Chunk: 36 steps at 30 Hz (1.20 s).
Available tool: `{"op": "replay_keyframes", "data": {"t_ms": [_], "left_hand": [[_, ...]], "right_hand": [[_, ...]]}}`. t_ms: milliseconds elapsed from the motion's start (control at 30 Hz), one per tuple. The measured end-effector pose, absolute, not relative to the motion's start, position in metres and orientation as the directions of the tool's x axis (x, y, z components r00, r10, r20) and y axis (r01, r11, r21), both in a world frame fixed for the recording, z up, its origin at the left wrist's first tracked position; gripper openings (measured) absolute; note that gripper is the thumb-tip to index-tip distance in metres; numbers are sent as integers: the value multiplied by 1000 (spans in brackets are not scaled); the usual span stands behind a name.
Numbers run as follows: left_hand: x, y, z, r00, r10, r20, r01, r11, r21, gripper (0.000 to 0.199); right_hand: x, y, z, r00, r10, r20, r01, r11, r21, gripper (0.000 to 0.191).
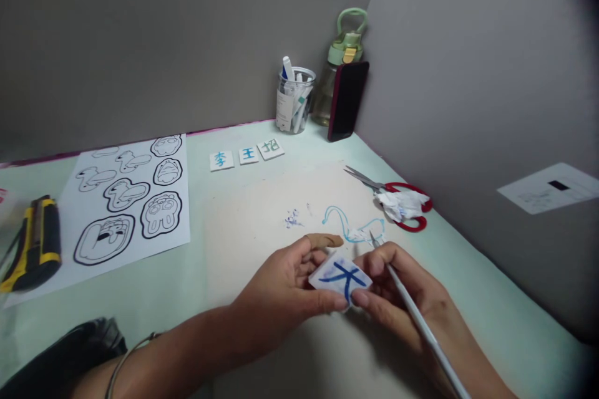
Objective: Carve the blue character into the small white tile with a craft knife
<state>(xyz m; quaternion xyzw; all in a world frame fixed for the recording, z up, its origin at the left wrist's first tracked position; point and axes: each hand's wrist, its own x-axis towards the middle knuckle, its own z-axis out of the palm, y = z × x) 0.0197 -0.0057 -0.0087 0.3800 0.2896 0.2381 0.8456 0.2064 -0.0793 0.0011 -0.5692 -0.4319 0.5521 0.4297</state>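
Both hands pinch tile (340,277) betw. left hand (285,283) & right hand (397,290).

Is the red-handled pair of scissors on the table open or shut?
Shut, as far as shows: the red-handled pair of scissors lies flat with its blades together in one point; crumpled white paper covers part of the handles.

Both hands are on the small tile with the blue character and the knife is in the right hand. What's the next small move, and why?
Probably tilt the craft knife so its tip comes down to the tile. The left hand and right hand pinch the tile between them, but the blade tip points up and away, above the tile's edge.
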Motion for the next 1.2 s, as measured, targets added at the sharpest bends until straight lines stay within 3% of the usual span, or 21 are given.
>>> {"op": "replay_keyframes", "data": {"t_ms": [167,400,700,1200], "left_hand": [[17,-1,-9,739,588,-329,-156,624,765,66],[15,0,-12,771,555,-312,-157,641,752,71],[15,2,-22,790,551,-271,-156,607,779,75],[12,4,-21,815,552,-177,-191,544,817,64]], "right_hand": [[209,-78,-1,-72,954,-293,-160,-301,-940,34],[211,-77,-5,-136,946,-294,-242,-320,-916,34],[210,-76,-6,-121,954,-275,-217,-295,-930,39],[209,-77,-8,-28,982,-185,-230,-187,-955,31]]}}
